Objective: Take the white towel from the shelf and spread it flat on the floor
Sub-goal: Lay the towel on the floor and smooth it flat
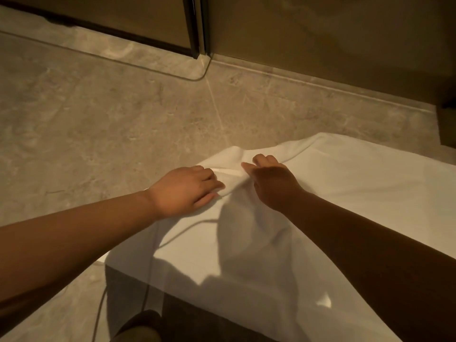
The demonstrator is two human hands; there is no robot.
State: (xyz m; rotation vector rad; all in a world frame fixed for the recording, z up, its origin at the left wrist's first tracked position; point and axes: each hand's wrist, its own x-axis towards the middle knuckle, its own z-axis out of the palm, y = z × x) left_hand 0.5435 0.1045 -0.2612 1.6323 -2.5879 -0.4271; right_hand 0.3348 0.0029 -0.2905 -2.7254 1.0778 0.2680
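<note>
Now | our left hand [185, 191]: fingers together, flat on towel [345, 193] | our right hand [271, 180]: fingers curled on a raised fold [232, 156] beside left fingertips | towel on floor [98, 119], under both.

A dark-framed door [195, 25] meets a beige wall [320, 33], and a thin cord [148, 280] crosses a dark mat [123, 287].
</note>
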